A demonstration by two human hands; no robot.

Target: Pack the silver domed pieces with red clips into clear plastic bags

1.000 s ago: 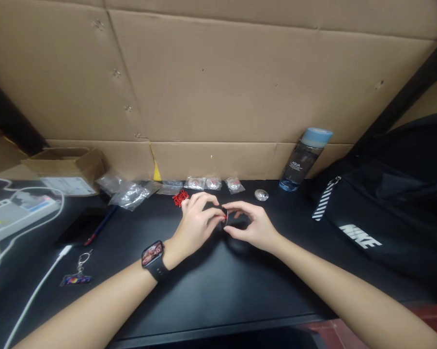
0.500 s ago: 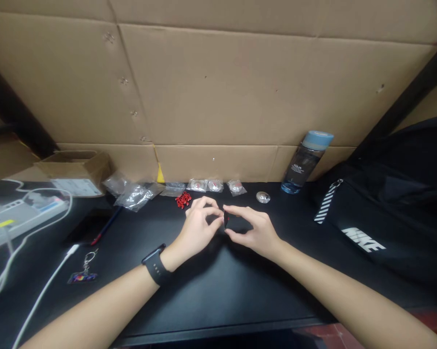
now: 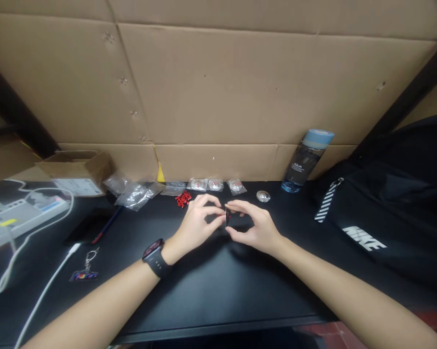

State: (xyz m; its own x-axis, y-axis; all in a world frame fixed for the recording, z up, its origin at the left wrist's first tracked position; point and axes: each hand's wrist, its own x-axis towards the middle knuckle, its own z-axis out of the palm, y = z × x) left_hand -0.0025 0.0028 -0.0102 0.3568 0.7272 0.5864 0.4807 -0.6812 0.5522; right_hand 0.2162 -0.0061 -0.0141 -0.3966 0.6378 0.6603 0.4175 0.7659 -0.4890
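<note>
Over the middle of the black desk, a thin dark disc (image 3: 227, 216) stands nearly edge-on between my hands. My right hand (image 3: 257, 224) grips it by its rim, fingers at the top and thumb below. The thumb and forefinger of my left hand (image 3: 198, 220) pinch together against its left face. A speck of red shows at those fingertips, too small to make out. Behind my left hand lies a pile of small red pieces (image 3: 183, 199). A round silver disc (image 3: 263, 196) rests beyond my right hand. Several silver discs in clear bags (image 3: 215, 184) line the back.
A blue-capped bottle (image 3: 303, 162) and a black bag (image 3: 378, 213) stand at the right. Left are crumpled plastic bags (image 3: 134, 194), an open cardboard box (image 3: 76, 169), a power strip (image 3: 29, 213), a phone (image 3: 87, 228), a keyring (image 3: 85, 271) and a white cable (image 3: 47, 291).
My right fingers have shifted slightly at the top of the disc, and its face has turned a little. My left wrist has rolled, showing more of the watch face.
</note>
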